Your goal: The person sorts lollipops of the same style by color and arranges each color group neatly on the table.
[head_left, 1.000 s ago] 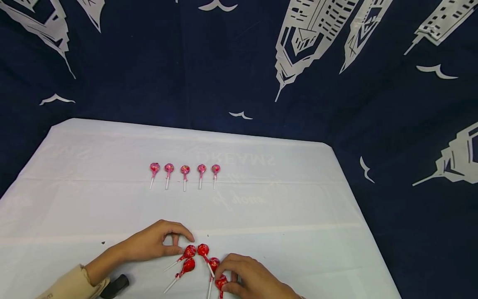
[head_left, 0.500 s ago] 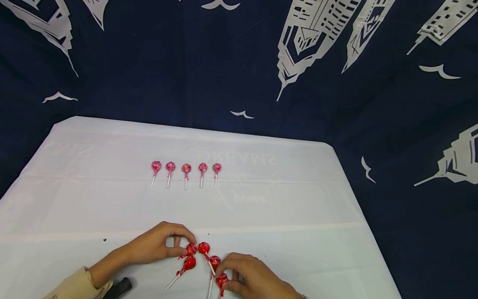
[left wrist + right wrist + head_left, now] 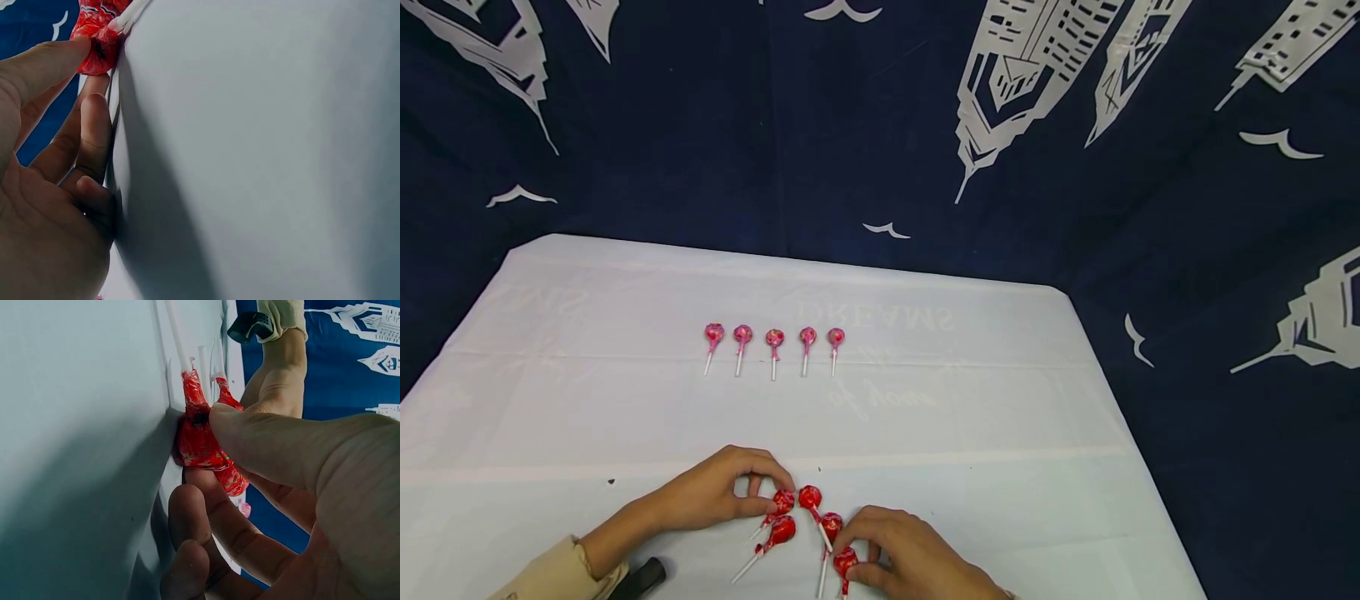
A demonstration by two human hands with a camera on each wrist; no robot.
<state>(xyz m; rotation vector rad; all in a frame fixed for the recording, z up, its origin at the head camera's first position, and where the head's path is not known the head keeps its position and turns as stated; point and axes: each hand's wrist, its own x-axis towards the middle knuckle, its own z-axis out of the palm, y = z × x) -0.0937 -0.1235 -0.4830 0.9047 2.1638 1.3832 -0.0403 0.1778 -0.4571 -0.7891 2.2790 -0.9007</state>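
Observation:
Several red-wrapped lollipops lie together near the front of the white table. In the head view my left hand [image 3: 711, 492] pinches the head of the upper-left lollipop [image 3: 784, 501] between thumb and forefinger; the left wrist view shows my thumb on its red wrapper [image 3: 100, 50]. Just below it lies another red lollipop [image 3: 783, 530], its stick pointing down-left. My right hand [image 3: 913, 554] pinches the lowest red lollipop [image 3: 846, 562] by its head, thumb on the wrapper in the right wrist view. Beside it lie two more, one [image 3: 809, 497] with its stick crossing the other [image 3: 831, 525].
Farther back, several pink lollipops [image 3: 774, 337] form a spaced row, sticks toward me. A black object [image 3: 638, 578] sits by my left sleeve [image 3: 561, 571]. A dark speck [image 3: 611, 481] lies on the white tablecloth [image 3: 1000, 417]. Dark blue printed fabric [image 3: 865, 125] hangs behind.
My left thumb and forefinger have come together onto the upper-left lollipop, and its stick has turned slightly. My right hand stays on its lollipop, almost unmoved.

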